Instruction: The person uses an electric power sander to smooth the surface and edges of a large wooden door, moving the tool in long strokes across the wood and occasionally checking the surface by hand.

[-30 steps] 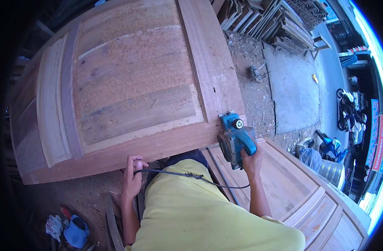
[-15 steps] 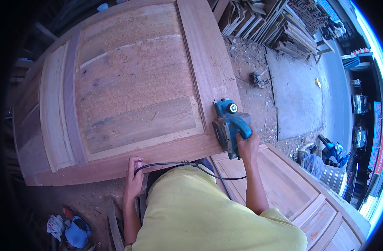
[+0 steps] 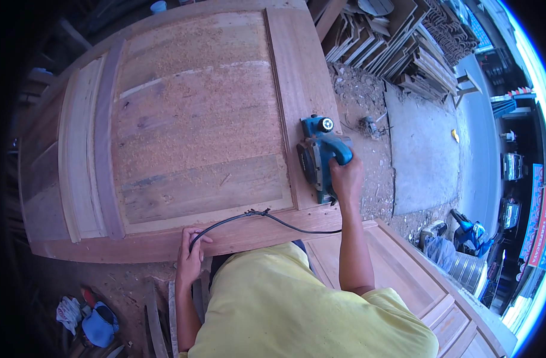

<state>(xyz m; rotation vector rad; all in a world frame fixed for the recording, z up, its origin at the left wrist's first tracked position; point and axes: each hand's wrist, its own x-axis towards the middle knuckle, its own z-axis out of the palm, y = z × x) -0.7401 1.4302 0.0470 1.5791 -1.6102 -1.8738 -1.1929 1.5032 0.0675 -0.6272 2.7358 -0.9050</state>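
The right hand [image 3: 346, 179] was wrapped tight around the handle of a blue electric planer [image 3: 319, 156], which sat flat on the right-hand rail of a large wooden door [image 3: 195, 131] lying face up. Sawdust covered the door's middle panels. The left hand [image 3: 190, 258] rested at the door's near edge, fingers closed on the black power cord [image 3: 267, 216], which curved across the wood toward the planer. A second door panel [image 3: 392, 274] lay lower right, beside the person's yellow shirt. Stacked boards [image 3: 404, 42] were piled well beyond the planer, on the dusty floor.
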